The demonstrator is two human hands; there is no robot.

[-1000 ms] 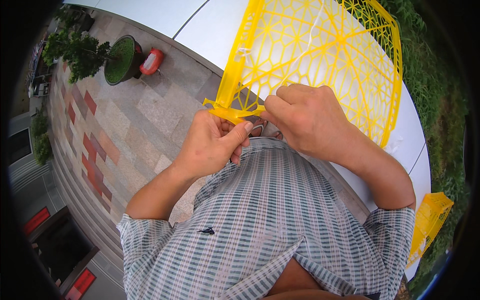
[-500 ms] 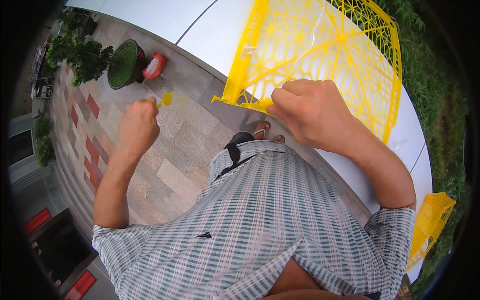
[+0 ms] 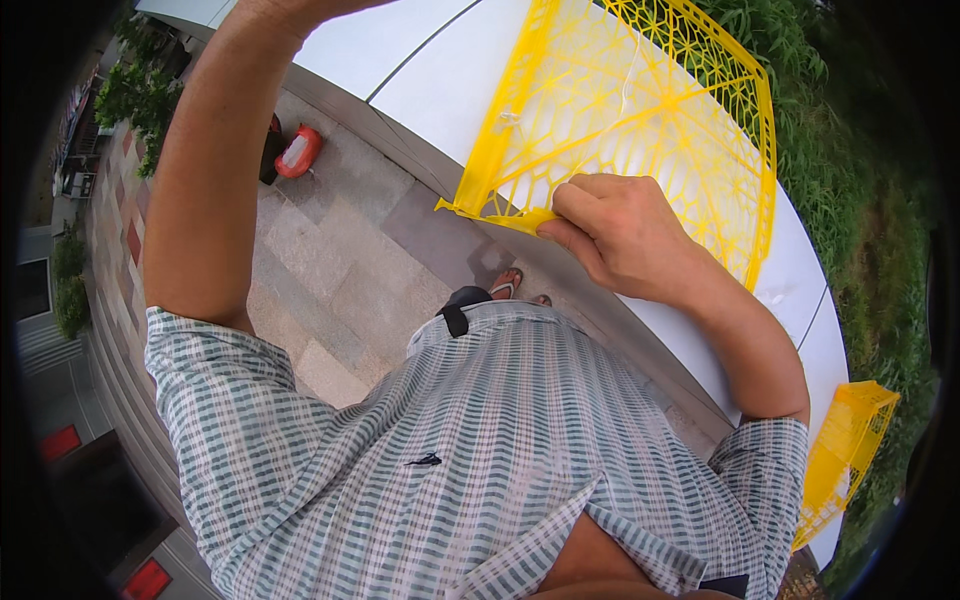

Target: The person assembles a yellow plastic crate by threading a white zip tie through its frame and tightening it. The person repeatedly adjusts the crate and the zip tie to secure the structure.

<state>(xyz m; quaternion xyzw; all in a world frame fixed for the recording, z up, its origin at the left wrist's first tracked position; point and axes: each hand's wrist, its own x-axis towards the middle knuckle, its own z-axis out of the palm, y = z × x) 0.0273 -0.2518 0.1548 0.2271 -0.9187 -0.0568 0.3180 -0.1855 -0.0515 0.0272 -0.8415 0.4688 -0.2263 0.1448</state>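
A yellow plastic crate (image 3: 640, 115) with a latticed bottom and sides lies on a white ledge, its near corner over the ledge's edge. My right hand (image 3: 622, 232) is closed on the crate's near rim, thumb underneath and fingers curled over. A thin white string lies across the lattice. My left arm reaches up and forward across the left side. Only the base of my left hand (image 3: 292, 12) shows at the top border; its fingers are out of the picture, so what they hold cannot be seen.
The white ledge (image 3: 410, 50) curves from upper left to lower right, with green plants (image 3: 840, 170) behind it. Another yellow crate (image 3: 845, 450) stands at the lower right. On the paved floor (image 3: 320, 260) at left sits a red and white object (image 3: 298, 152) beside a partly hidden dark pot.
My left hand, which held a small yellow piece, has swung up and forward to the top border. My right hand keeps its grip on the crate; the view has shifted slightly.
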